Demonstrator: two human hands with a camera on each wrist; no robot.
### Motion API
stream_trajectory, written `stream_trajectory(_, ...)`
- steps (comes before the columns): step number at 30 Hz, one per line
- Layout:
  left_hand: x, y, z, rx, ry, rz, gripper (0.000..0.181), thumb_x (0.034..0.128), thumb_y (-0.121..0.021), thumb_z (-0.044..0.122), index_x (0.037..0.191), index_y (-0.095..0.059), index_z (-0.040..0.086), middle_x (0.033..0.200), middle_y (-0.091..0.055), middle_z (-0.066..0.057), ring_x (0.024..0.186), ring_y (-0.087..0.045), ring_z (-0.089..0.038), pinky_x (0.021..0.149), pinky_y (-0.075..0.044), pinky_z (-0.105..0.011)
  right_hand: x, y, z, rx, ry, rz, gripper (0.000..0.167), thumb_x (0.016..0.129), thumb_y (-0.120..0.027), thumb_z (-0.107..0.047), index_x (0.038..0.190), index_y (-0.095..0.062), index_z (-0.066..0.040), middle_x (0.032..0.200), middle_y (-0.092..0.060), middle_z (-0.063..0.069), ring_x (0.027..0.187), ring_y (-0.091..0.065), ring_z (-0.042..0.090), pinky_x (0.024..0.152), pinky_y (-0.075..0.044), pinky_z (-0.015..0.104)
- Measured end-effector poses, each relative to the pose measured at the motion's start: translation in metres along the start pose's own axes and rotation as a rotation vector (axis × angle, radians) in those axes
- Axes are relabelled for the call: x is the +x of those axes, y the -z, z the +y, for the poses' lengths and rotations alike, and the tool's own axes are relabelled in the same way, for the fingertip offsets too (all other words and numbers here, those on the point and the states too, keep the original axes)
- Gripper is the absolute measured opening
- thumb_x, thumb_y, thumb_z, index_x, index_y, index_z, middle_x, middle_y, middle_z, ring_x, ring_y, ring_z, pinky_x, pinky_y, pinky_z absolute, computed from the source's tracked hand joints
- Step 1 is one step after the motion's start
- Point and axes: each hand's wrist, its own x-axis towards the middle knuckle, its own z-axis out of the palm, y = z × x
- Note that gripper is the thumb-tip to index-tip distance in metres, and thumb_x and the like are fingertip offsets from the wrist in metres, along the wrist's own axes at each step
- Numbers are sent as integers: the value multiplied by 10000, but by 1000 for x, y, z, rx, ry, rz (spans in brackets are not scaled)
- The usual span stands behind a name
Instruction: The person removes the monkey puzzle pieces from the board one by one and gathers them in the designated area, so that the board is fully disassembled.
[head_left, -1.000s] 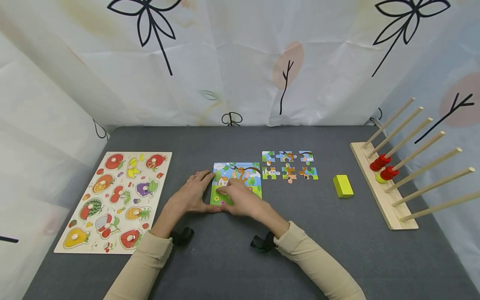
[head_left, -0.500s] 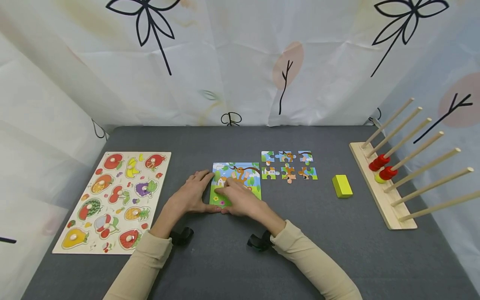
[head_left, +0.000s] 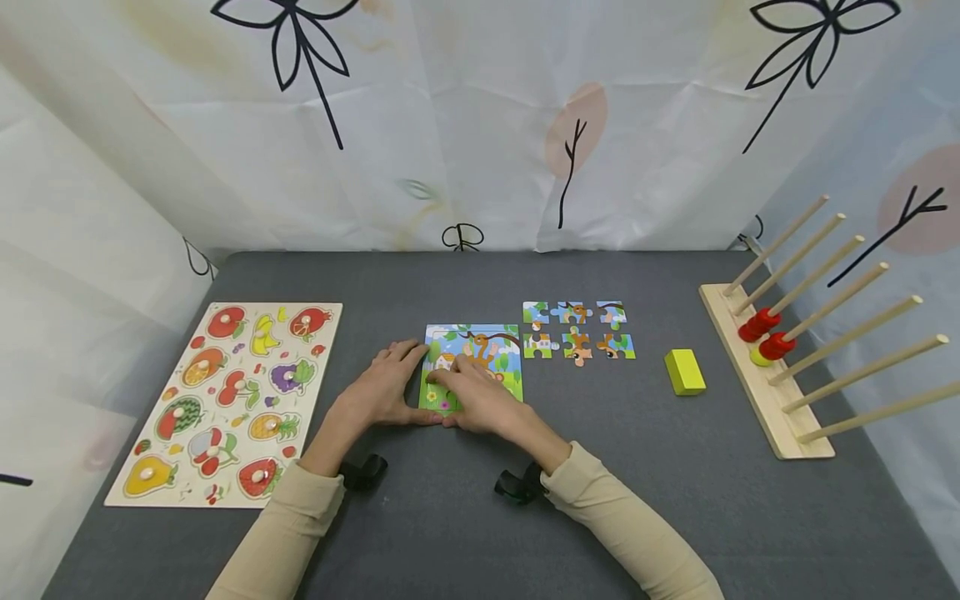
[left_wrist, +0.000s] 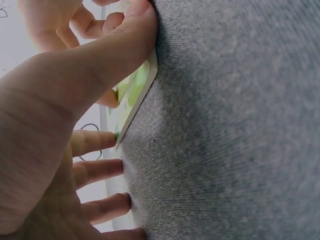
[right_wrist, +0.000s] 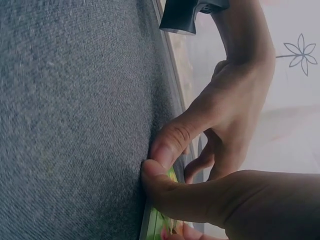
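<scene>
A square picture puzzle [head_left: 506, 364] with a monkey on a branch lies flat on the table between my hands. My left hand [head_left: 384, 387] rests along its left side, fingers spread, the thumb at the near edge. In the left wrist view, the left index fingertip meets a corner of the puzzle [left_wrist: 139, 85]. My right hand [head_left: 483, 396] lies over the puzzle's lower part, its index finger touching the surface and its thumb at the near edge beside the left thumb. The right hand covers part of the picture. Several loose jigsaw pieces [head_left: 575, 313] lie in two rows to the right.
On the left lies a fruit peg board [head_left: 251, 354]. To the right are a yellow block [head_left: 685, 372] and a wooden rack [head_left: 765, 392] with upright pegs, two of them carrying beads. Dark bands [head_left: 521, 485] sit at both wrists. A patterned cloth hangs behind the table.
Both hands stay almost in place. My right hand has shifted slightly to the left over the puzzle, its index fingertip a little farther up the picture. The loose pieces lie as before.
</scene>
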Motion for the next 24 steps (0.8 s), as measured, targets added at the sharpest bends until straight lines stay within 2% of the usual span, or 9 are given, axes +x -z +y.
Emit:
stream_trajectory(5, 0, 1, 0, 2, 8, -8, 1115, 736, -889, 534, 1567, -358, 14, 1615, -339, -257, 1465, -346, -532, 1129, -389, -679, 0, -1, -1, -35, -2, 2, 666, 862, -839, -206, 1471, -572, -174, 1174, -559, 89, 924, -479, 169, 705, -396, 253)
stream_trajectory(16, 0, 1, 0, 6, 7, -12, 1113, 738, -890, 524, 1566, -356, 7, 1611, -341, -263, 1463, -346, -536, 1131, -384, -682, -2, -1, -3, -39, 9, 36, 630, 844, -852, -191, 1429, -617, -182, 1088, -542, 95, 881, -436, 173, 717, -391, 270)
stream_trajectory(24, 0, 1, 0, 5, 11, -16, 1110, 740, -890, 520, 1567, -354, 10, 1614, -336, -263, 1464, -342, -540, 1131, -381, -686, -4, 1, -5, -100, 28, 41, 617, 835, -854, -217, 1412, -637, -194, 1087, -572, 91, 881, -438, 163, 721, -385, 260)
